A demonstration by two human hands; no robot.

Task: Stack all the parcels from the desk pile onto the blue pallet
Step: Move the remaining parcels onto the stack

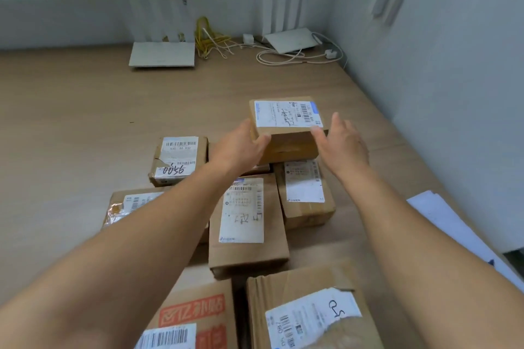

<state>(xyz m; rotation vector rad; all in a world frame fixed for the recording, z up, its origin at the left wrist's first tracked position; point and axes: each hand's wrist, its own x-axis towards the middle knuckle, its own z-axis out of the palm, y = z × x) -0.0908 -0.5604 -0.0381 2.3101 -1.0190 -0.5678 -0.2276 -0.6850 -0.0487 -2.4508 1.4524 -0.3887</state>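
Several brown cardboard parcels with white labels lie in a pile on the wooden desk (85, 110). The top parcel (289, 133) sits on others at the far side of the pile. My left hand (241, 147) holds its left end, thumb on the near face and fingers round the corner. My right hand (343, 144) is at its right end with straight fingers; the thumb touches the near right corner. Nearer me lie a long parcel (243, 224), a smaller one (306, 195) and one marked 9500 (178, 160). No blue pallet is in view.
Two white routers (163, 54) (289, 38) with antennas stand at the back of the desk, with yellow and white cables (209, 39) between them. A grey wall (439, 65) bounds the desk on the right. White paper (442, 215) lies at the right edge.
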